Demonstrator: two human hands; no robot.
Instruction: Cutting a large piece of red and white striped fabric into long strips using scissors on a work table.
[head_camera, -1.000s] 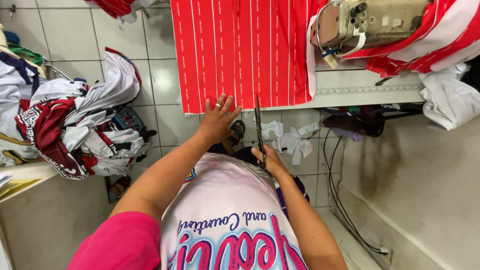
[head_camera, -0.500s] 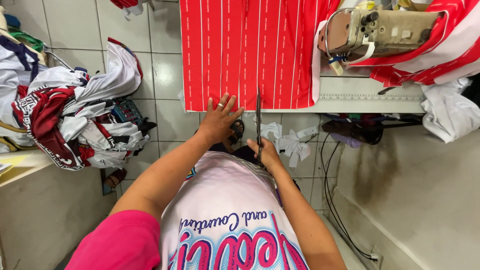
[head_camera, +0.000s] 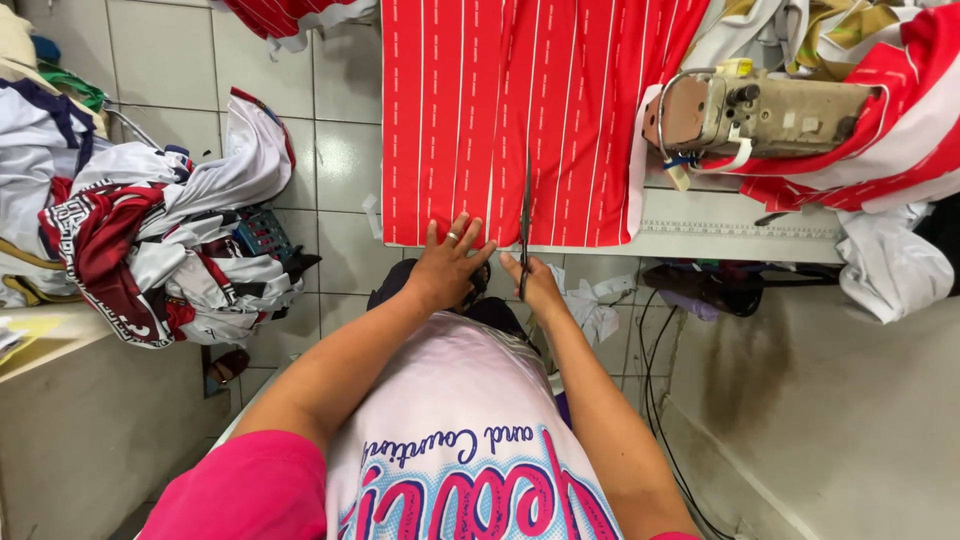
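Below, my left hand (head_camera: 445, 268) is lying flat, fingers spread apart, pressing the near edge of the red striped fabric (head_camera: 500, 110) where it is hanging over the front of the table (head_camera: 730, 235); this grip is clamping nothing, only resting palm-down on the cloth. A ring is showing on one finger of that hand. Just beside it, my right hand (head_camera: 535, 285) is closing its grip around the handles of the scissors (head_camera: 525, 225), whose dark blades are pointing straight away from me and lying along the fabric, parallel to its thin white stripes. The blades are sitting in the cloth just right of my left fingertips; whether they are parted or together I cannot tell, since they are appearing as one narrow line. The fabric is spreading across the left part of the table, its lower edge draping slightly past the table's front.

To the right, a beige sewing machine (head_camera: 760, 110) is standing on the table, with red and white cloth (head_camera: 880, 120) bunching around and behind it. A white garment (head_camera: 890, 265) is hanging off the table's right end. On the left, a heap of white, maroon and navy garments (head_camera: 150, 240) is resting well apart from my hands, above the tiled floor (head_camera: 190, 60). Dark cables (head_camera: 650, 340) are trailing down below the table.
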